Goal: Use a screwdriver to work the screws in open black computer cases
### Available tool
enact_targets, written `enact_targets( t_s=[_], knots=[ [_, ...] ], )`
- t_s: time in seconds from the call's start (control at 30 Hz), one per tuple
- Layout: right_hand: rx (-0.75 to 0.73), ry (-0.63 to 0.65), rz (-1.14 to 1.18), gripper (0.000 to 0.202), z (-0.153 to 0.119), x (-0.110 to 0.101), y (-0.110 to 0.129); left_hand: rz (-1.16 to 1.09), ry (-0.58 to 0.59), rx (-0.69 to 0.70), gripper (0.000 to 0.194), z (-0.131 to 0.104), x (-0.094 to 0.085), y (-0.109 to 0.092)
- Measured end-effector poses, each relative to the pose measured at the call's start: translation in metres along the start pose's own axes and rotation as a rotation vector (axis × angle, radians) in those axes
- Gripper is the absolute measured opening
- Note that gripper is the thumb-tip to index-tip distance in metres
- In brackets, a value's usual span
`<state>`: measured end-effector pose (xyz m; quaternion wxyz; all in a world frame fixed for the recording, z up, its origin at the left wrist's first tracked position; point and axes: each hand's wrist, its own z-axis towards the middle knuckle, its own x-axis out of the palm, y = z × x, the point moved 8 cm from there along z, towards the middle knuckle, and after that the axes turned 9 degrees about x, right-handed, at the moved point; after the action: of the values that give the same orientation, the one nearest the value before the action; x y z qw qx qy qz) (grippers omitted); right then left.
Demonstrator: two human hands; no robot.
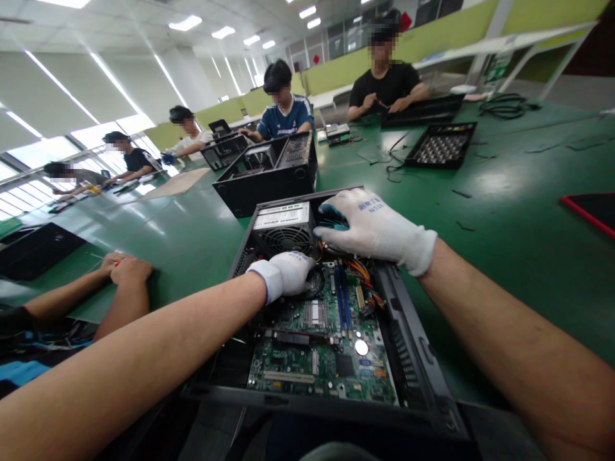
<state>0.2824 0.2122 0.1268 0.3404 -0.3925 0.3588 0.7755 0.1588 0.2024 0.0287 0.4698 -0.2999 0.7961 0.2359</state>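
An open black computer case (418,339) lies in front of me, with a green motherboard (331,365) inside. My left hand (291,272), in a white glove, reaches in beside the round black processor fan (314,282). Its fingers are curled and their tips are hidden, so what they grip does not show. At the far side of the case, my gloved right hand (368,224) bends over the wires next to the power supply (283,227). Thumb and fingers stand apart there, showing the teal palm. Coloured cables (365,278) run down to the board.
Another opened computer case (269,169) stands just beyond mine on the green table (519,166). A black metal tray (439,146) and cables lie at the back right. At left, a co-worker's hands (127,267) hold a tool near a dark panel (41,251). Several people work farther off.
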Motion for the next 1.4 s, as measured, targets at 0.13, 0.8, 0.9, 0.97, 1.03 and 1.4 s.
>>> enact_targets(
  t_s=[0.13,0.8,0.9,0.97,1.03,1.4],
  knots=[
    [-0.003,0.004,-0.007,0.055,0.0,0.001,0.0,0.004,-0.002,-0.007,0.038,-0.001,-0.002,-0.001],
    [0.019,0.016,0.0,0.057,0.0,-0.002,0.002,-0.001,0.018,0.002,0.053,0.007,0.007,0.002],
    [0.026,0.026,0.018,0.055,-0.001,-0.003,0.002,-0.017,0.014,0.028,0.051,0.007,0.007,0.001],
    [0.03,0.027,0.032,0.054,-0.001,-0.003,0.001,-0.026,0.009,0.042,0.05,0.006,0.006,0.001],
    [0.037,0.026,0.046,0.054,-0.001,-0.003,0.0,-0.033,0.006,0.047,0.05,0.005,0.005,0.001],
    [0.484,-0.145,0.323,0.076,-0.062,-0.021,-0.036,-0.101,-0.023,0.044,0.069,-0.015,-0.017,-0.002]
  ],
)
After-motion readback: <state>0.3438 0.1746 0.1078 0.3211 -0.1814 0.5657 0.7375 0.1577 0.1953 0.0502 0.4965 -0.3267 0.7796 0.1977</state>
